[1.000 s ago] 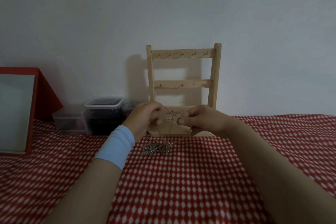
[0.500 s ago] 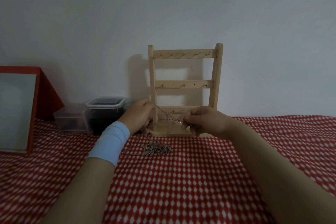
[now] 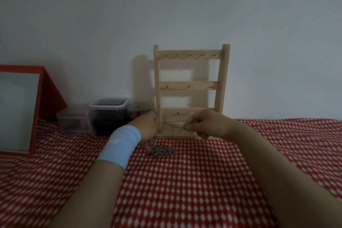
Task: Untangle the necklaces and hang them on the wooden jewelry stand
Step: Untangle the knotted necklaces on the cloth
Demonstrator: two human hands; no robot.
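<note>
A wooden jewelry stand (image 3: pixel 191 85) with three hooked rails stands upright against the wall, all hooks bare. In front of its base my left hand (image 3: pixel 148 126), with a blue wristband, and my right hand (image 3: pixel 205 125) each pinch one end of a thin necklace chain (image 3: pixel 172 125) stretched between them. Loops of that chain hang down from the middle. A tangled heap of silver necklaces (image 3: pixel 161 151) lies on the red checked cloth just below my left hand.
Clear plastic containers (image 3: pixel 108 112) with dark contents sit left of the stand against the wall. A red-framed mirror (image 3: pixel 18 111) leans at the far left. The red-and-white checked cloth (image 3: pixel 185 181) covers the whole surface in front.
My hands have drawn apart and risen slightly, pulling the chain taut between them. The heap on the cloth has stayed put.
</note>
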